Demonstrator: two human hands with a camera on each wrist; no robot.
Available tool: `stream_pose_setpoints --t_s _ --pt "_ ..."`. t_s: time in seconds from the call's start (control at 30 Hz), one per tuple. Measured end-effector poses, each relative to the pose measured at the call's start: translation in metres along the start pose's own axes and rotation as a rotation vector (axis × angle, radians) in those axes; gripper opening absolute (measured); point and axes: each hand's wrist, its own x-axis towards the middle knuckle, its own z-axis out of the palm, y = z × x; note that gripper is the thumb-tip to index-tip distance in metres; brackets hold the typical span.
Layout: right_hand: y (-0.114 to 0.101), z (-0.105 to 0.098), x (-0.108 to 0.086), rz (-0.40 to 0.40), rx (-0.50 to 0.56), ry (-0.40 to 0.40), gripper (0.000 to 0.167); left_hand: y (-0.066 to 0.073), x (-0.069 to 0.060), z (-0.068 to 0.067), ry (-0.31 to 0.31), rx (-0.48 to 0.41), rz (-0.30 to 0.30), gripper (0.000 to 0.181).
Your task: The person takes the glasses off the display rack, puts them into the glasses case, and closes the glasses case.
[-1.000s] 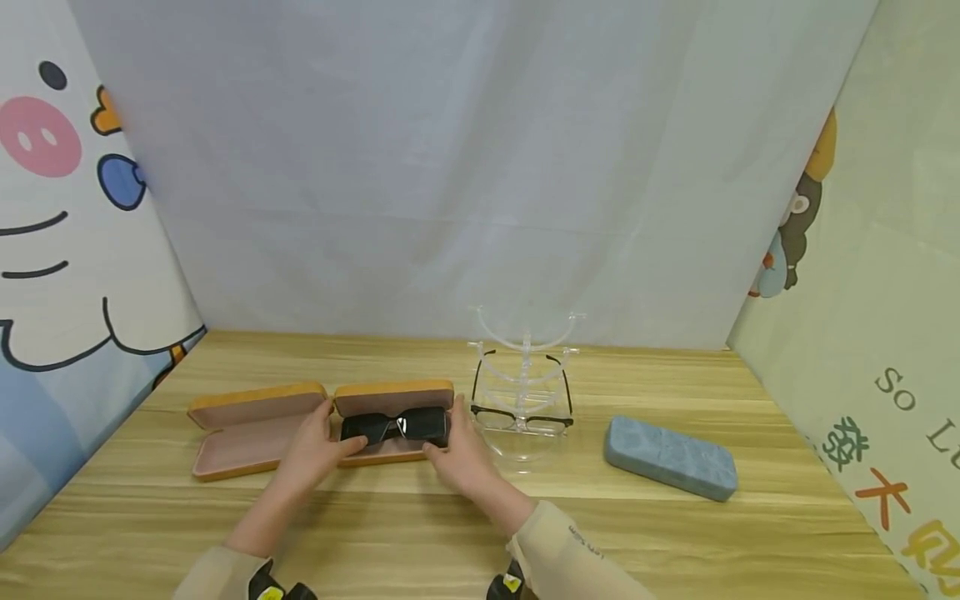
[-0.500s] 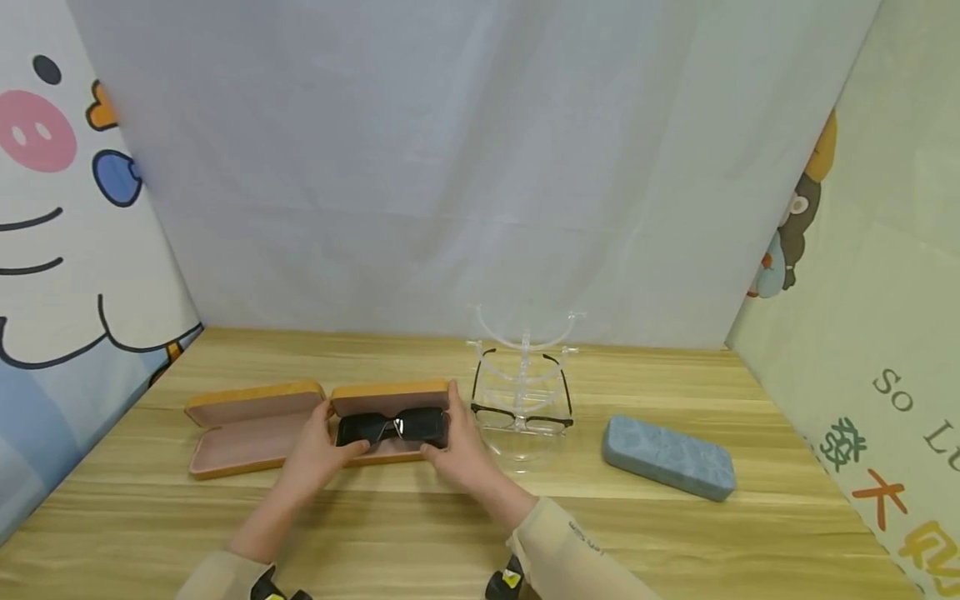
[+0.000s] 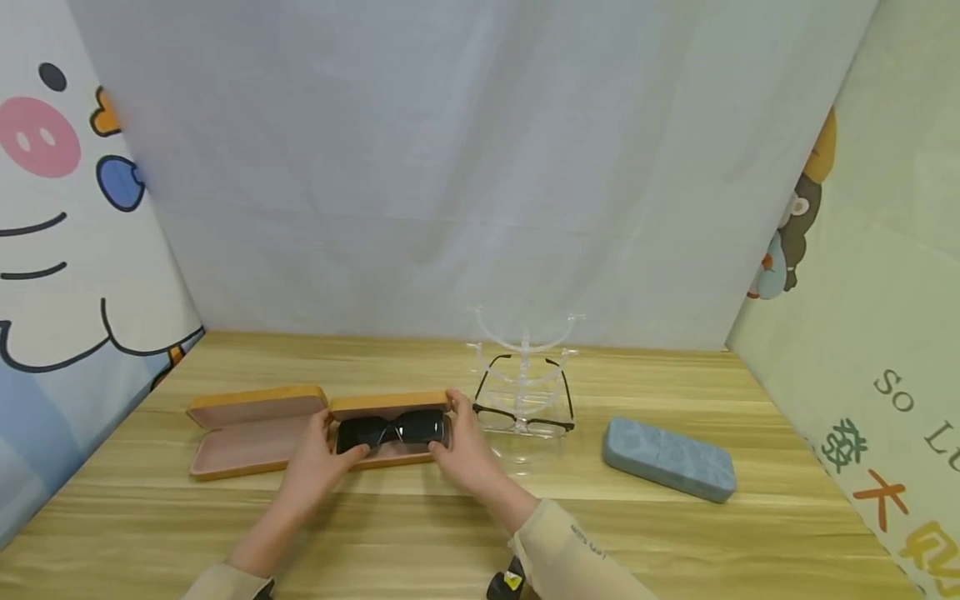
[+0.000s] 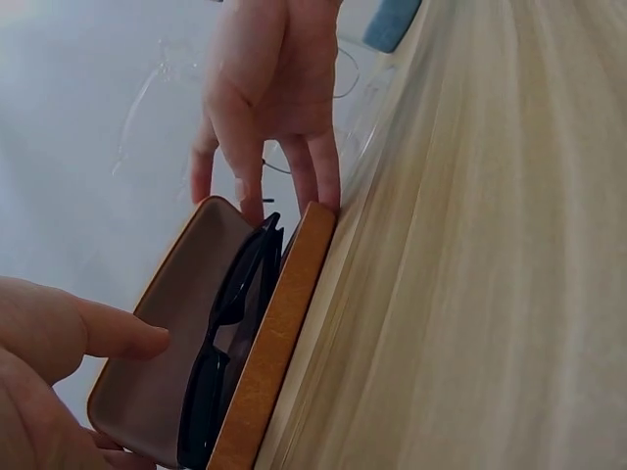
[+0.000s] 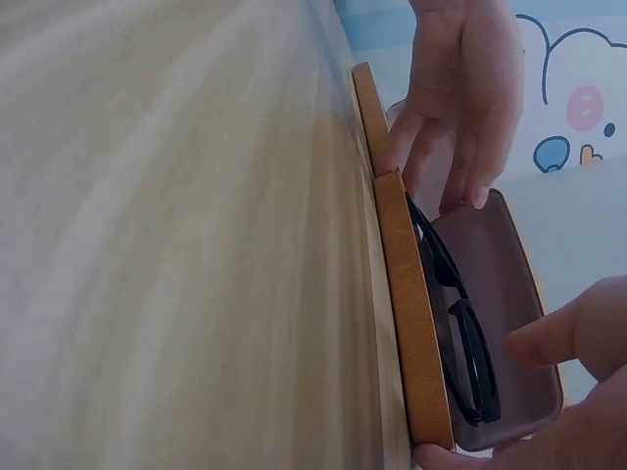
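Observation:
Black sunglasses [image 3: 422,426] lie inside an orange glasses case [image 3: 390,405] with a pinkish lining, lid raised. My left hand [image 3: 313,457] grips the case's left end, its thumb by the front edge and fingertips by the lid. At the other end my right hand [image 3: 471,457] holds the case, fingertips on the lid's corner and thumb near the front. In the left wrist view the sunglasses [image 4: 206,392] rest low between lid and base. The right wrist view shows the right thumb [image 5: 549,341] over the lid's inner side.
A second orange case [image 3: 251,443] lies unfolded on the left, against the first. Just right of my right hand stands a clear display rack [image 3: 524,383] bearing dark-rimmed eyeglasses [image 3: 551,426]. A closed blue glasses case [image 3: 669,460] lies farther right on the wooden table [image 3: 420,542].
The lid of the case with the sunglasses has tipped forward and down a little, my right fingertips with it. The eyeglasses on the rack have shifted slightly.

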Motion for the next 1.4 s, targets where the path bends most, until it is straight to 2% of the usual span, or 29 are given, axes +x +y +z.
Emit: stream_pose_setpoints --t_s 0.2,0.4,0.5,0.6,0.73,0.83,1.13,1.27,1.4 --pt "0.001 0.0 -0.002 0.008 0.016 0.022 0.056 -0.001 0.0 0.0 0.017 -0.014 -0.025 0.087" --pt "0.003 0.0 -0.001 -0.013 -0.006 0.047 0.043 0.0 0.002 -0.001 0.083 0.04 -0.04 0.087" --pt "0.002 0.0 -0.001 -0.031 -0.026 0.066 0.039 0.001 0.005 -0.001 0.112 0.071 -0.026 0.085" --pt "0.002 0.001 -0.001 -0.039 -0.047 0.08 0.038 -0.001 0.008 -0.002 0.146 0.101 -0.006 0.078" --pt "0.003 0.002 -0.001 -0.059 -0.087 0.083 0.048 -0.003 0.009 -0.004 0.173 0.117 0.008 0.066" --pt "0.003 0.002 -0.002 -0.071 -0.104 0.092 0.049 -0.002 0.007 -0.004 0.169 0.104 0.012 0.061" --pt "0.006 0.003 -0.001 -0.048 -0.022 0.161 0.018 -0.011 0.0 -0.002 0.132 0.02 0.061 0.05" --pt "0.008 0.005 -0.002 -0.043 0.0 0.18 0.01 -0.017 0.0 0.002 0.171 0.018 0.08 0.046" --pt "0.01 0.006 -0.005 -0.023 -0.007 0.177 0.011 -0.023 0.001 0.006 0.208 0.043 0.079 0.045"
